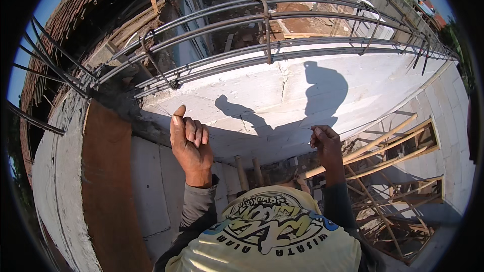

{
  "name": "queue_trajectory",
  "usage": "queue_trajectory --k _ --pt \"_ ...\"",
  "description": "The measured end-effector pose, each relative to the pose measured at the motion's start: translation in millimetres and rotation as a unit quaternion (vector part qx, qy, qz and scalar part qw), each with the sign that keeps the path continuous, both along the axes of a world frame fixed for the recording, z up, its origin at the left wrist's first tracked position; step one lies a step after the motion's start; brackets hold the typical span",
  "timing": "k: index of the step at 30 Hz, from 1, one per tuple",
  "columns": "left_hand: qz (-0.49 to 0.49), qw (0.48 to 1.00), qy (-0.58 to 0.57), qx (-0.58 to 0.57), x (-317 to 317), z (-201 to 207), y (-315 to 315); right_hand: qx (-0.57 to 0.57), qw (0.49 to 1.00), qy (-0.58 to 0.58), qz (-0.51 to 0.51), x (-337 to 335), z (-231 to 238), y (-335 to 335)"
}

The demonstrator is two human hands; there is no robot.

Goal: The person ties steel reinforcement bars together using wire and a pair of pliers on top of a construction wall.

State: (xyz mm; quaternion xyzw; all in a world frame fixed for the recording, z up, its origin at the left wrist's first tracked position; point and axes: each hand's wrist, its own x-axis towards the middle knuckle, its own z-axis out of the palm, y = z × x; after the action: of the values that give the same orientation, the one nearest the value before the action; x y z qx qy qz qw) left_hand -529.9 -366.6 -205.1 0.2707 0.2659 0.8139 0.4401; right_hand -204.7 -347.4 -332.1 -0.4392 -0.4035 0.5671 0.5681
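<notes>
My left hand [190, 147] is raised in front of the white block wall, its fingers curled in and the thumb pressed to the index finger. A thin strand, like fine wire or string, shows faintly beside those fingers. Over to the right, my right hand [326, 147] is pinched closed, with a similar fine strand [305, 128] at its fingertips. Whether one strand joins both hands I cannot tell. Beyond the hands, a cage of steel reinforcing bars [222, 18] with bent stirrups [266, 30] runs along the top of the wall [373, 77].
A concrete column [60, 166] with bars sticking out and a brown board [108, 171] stands at left. Bamboo poles [388, 138] fill framed openings below right. A tiled roof [65, 14] rises far left. Shadows of my head and hand fall on the wall.
</notes>
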Motion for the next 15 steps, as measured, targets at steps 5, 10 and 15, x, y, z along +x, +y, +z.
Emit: queue_trajectory --k 5,10,15 --pt "-0.018 1.000 0.020 -0.008 2 9 3 -0.050 0.936 -0.267 0.224 4 -5 -13" --pt "-0.052 0.998 0.018 -0.044 26 5 8 -0.006 0.914 -0.334 0.230 -14 -2 -38" --pt "-0.012 1.000 0.005 -0.022 4 -2 15 -0.031 0.942 -0.253 0.219 7 -25 -48"
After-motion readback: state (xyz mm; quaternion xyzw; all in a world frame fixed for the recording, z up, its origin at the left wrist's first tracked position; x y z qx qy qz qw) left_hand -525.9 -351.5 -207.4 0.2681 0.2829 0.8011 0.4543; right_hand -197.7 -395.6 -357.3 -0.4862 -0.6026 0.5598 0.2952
